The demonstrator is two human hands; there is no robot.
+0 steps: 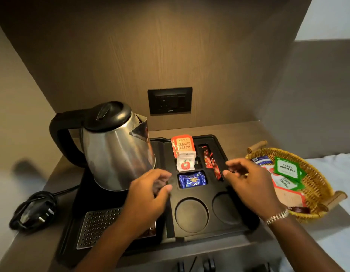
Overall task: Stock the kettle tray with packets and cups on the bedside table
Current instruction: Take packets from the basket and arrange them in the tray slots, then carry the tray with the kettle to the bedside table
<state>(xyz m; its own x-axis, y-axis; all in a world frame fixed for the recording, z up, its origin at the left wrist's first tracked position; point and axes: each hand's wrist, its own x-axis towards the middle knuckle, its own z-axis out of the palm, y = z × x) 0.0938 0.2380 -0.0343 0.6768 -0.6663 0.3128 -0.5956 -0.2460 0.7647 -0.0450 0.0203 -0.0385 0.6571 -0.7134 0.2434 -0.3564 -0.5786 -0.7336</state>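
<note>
On the bedside table, wood-grain surface, black kettle tray sits square to the back panel. Stainless electric kettle with black lid and handle stands on the tray's left half, spout facing right. Perforated metal drip grille occupies the near-left corner of the tray. Coiled black power cord with plug lies on the table left of the tray.

Wicker basket with wooden handles rests to the right of the tray, partly on white bedding; it holds green tea packets and others, orange-edged.

Two round cup recesses at the tray's near-right side, both without cups.

Packet compartments, rear right of tray: orange Classic Assam tea packet standing upright at the back; white sachet with a red apple mark just in front of it, leaning against it; blue packet lying flat in the compartment nearest the cup recesses; red stick sachets in the narrow slot to the right.

Black wall socket plate on the panel above the tray.

Left hand hovers over the tray beside the kettle base, fingers loosely curled, nothing gripped. Right hand, bracelet at the wrist, hovers between red-sachet slot and basket; fingers partly curled around something small and dark; cannot tell what, nor whether it is truly gripped.
</note>
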